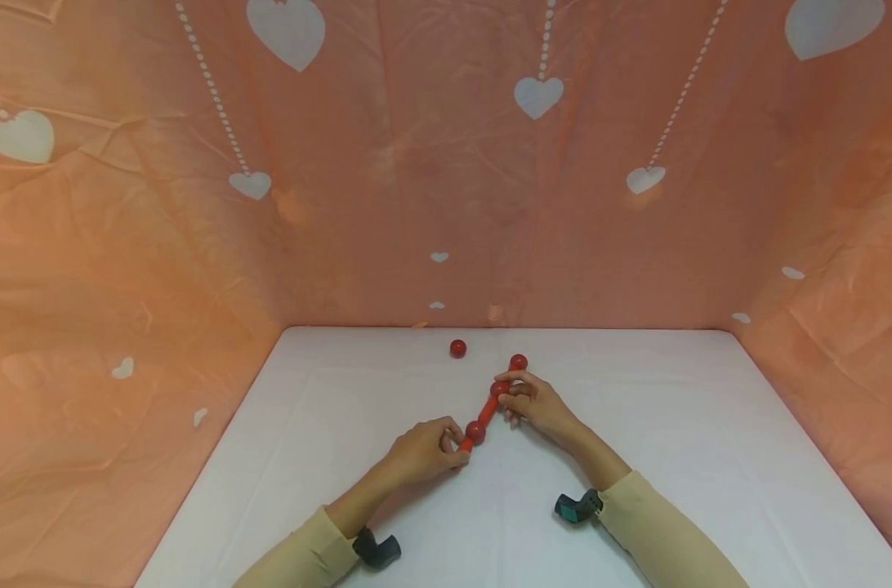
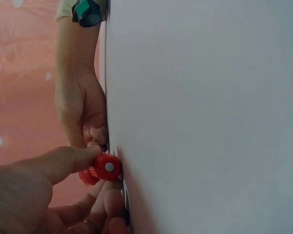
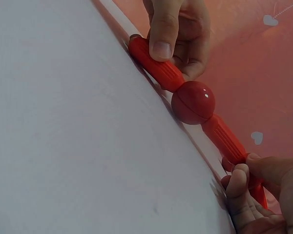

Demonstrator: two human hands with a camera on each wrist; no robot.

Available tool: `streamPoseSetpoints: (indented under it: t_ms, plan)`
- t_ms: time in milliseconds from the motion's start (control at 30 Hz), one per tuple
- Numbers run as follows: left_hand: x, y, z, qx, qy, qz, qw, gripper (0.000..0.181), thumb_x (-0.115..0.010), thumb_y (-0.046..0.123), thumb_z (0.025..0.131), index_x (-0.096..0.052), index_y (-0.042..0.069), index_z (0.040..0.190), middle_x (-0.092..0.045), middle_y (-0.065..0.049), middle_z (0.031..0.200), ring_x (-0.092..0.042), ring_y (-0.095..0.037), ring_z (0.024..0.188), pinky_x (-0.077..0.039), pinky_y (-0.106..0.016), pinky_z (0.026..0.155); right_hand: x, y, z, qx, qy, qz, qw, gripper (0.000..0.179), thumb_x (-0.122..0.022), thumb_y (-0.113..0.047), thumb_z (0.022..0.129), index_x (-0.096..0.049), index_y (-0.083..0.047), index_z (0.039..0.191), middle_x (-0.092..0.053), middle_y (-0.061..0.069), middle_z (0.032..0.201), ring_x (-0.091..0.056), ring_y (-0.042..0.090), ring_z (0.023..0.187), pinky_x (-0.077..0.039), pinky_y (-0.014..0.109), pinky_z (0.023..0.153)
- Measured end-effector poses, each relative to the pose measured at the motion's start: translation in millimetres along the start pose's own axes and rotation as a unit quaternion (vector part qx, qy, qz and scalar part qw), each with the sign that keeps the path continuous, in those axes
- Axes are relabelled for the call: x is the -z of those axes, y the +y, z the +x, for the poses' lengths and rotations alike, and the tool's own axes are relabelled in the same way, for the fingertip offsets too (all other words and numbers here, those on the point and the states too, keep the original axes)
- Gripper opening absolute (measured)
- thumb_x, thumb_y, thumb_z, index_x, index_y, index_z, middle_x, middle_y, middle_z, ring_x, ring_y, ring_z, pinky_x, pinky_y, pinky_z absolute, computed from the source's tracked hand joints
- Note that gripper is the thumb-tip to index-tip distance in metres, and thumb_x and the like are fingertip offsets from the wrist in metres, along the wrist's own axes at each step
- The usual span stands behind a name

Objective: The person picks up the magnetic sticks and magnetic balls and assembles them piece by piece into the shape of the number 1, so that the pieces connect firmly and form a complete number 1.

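Note:
A chain of red ridged rods and red balls slants across the white table. My left hand (image 1: 422, 451) pinches the near rod (image 3: 158, 66) between thumb and fingers. In the left wrist view this rod's free end (image 2: 109, 167) shows a small silvery dot. A red ball (image 3: 193, 102) joins that rod to a second rod (image 3: 223, 138). Farther along, my right hand (image 1: 540, 406) grips the chain with thumb and fingers at the middle ball (image 1: 500, 389), partly hiding it. Beyond those fingers sits the far end ball (image 1: 518, 362).
One loose red ball (image 1: 457, 349) lies near the table's back edge, left of the chain. The white table (image 1: 637, 392) is enclosed by orange-pink cloth walls (image 1: 446, 180) with white hearts. A dark device (image 1: 580, 506) is worn at each wrist.

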State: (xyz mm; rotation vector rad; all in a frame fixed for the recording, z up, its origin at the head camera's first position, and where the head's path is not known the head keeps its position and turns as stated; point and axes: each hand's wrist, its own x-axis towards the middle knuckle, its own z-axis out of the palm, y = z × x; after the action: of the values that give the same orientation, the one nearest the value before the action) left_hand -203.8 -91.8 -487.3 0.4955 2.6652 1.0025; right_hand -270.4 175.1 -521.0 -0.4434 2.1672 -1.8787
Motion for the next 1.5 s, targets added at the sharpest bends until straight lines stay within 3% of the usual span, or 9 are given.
streamPoseSetpoints:
  t_ms: [300,733,1067,1333,1500]
  plan:
    - [4.1,1.9,-1.0,0.004,-0.003,-0.005,1.0,0.02,-0.083,0.031,0.094,-0.07,0.018,0.103,-0.062,0.005,0.073,-0.053,-0.012,0.066,-0.04,-0.03,0.059,-3.1,-3.3,1.2,0.003,0.003,0.004,1.0,0.043,-0.069,-0.007,0.105,-0.056,0.005,0.144,-0.071,0.017,0.097,-0.066,0.017,0.074,-0.059,0.026,0.065]
    - [17.8,1.5,5.0,0.012,0.008,-0.002,0.9999,0.022,-0.078,0.036,0.099,-0.069,0.018,0.108,-0.068,0.005,0.087,-0.062,-0.016,0.081,-0.052,-0.036,0.07,-4.7,-4.0,-0.7,0.003,0.008,-0.004,0.9999,0.043,-0.069,-0.006,0.105,-0.056,0.004,0.145,-0.071,0.018,0.101,-0.066,0.019,0.075,-0.058,0.025,0.066]
    - [29.4,-6.3,25.7,-0.027,0.038,0.009,0.9989,0.021,-0.077,0.036,0.101,-0.07,0.021,0.112,-0.071,0.006,0.097,-0.066,-0.014,0.092,-0.056,-0.038,0.08,-4.9,-2.1,-1.6,0.0,0.01,-0.006,0.9999,0.044,-0.07,-0.008,0.105,-0.056,0.003,0.146,-0.071,0.018,0.1,-0.066,0.018,0.074,-0.058,0.025,0.067]
    - [39.9,-7.4,46.0,-0.07,0.034,-0.024,0.9967,0.024,-0.077,0.026,0.101,-0.071,0.012,0.119,-0.073,0.0,0.106,-0.067,-0.017,0.094,-0.057,-0.034,0.081,-4.2,-2.8,-1.0,-0.011,0.014,0.003,0.9998,0.045,-0.07,-0.009,0.105,-0.055,0.002,0.146,-0.071,0.018,0.103,-0.066,0.019,0.075,-0.059,0.026,0.067]
    - [43.0,-9.9,55.3,-0.062,0.04,-0.023,0.997,0.031,-0.078,0.026,0.1,-0.07,0.011,0.126,-0.073,-0.004,0.115,-0.067,-0.019,0.098,-0.059,-0.033,0.081,-3.2,-1.2,-0.4,-0.02,0.013,0.004,0.9997,0.046,-0.071,-0.011,0.105,-0.055,0.001,0.146,-0.072,0.015,0.103,-0.067,0.017,0.075,-0.059,0.026,0.069]
